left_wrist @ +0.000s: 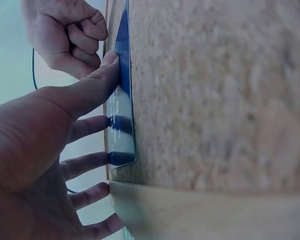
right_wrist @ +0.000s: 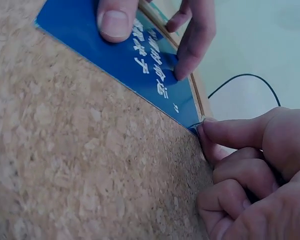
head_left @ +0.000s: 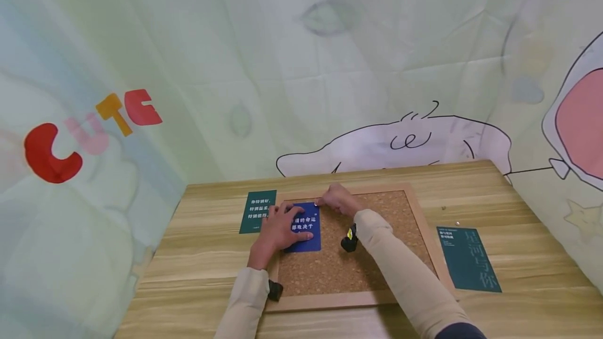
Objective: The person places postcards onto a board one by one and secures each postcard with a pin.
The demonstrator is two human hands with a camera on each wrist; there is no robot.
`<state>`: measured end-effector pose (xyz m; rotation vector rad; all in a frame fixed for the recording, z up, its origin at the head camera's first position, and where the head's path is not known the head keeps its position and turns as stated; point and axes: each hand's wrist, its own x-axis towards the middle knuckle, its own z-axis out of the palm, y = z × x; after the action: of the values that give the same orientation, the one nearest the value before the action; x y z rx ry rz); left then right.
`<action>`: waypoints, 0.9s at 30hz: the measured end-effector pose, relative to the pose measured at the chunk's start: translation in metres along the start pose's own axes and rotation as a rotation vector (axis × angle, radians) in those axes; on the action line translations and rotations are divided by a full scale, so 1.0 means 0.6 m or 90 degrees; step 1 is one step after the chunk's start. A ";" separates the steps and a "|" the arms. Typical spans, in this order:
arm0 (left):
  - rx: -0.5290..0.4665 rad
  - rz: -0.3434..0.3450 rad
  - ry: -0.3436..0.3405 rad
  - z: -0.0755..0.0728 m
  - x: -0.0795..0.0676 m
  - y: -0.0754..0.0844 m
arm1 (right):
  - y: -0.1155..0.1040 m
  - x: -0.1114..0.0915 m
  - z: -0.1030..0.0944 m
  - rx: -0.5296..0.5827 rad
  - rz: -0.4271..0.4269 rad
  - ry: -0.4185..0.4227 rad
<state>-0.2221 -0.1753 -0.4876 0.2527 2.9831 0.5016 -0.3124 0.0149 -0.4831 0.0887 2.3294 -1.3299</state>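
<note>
A blue card (head_left: 307, 246) with white writing lies at the upper left of a wood-framed corkboard (head_left: 330, 276). My left hand (head_left: 279, 228) rests on it with fingers spread; in the left wrist view its thumb and fingertips press the card's face. At the card's upper right corner, my right hand (head_left: 339, 200) pinches a small thumbtack (right_wrist: 197, 125) between thumb and index finger, the other fingers curled in. Most of the tack is hidden by the fingertips, so how deep its point sits cannot be told.
A green card (head_left: 256, 224) lies at the board's left, partly behind my left hand. Right of the board lies a dark green card (head_left: 471, 260), with a small shiny tack (head_left: 457, 223) above it. A printed cloth (head_left: 264, 67) hangs behind the wooden table (head_left: 188, 276).
</note>
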 end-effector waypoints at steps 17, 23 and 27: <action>-0.008 -0.001 -0.001 -0.001 -0.001 0.000 | -0.018 0.001 0.009 -0.125 -0.050 0.029; -0.010 0.001 -0.001 0.000 0.000 0.000 | -0.023 -0.001 0.008 -0.159 -0.065 0.037; -0.011 0.004 0.000 0.001 0.001 0.000 | -0.025 -0.001 0.009 -0.199 -0.082 0.046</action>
<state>-0.2224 -0.1749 -0.4881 0.2594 2.9774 0.5285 -0.3138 0.0027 -0.4733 -0.1150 2.6116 -1.0170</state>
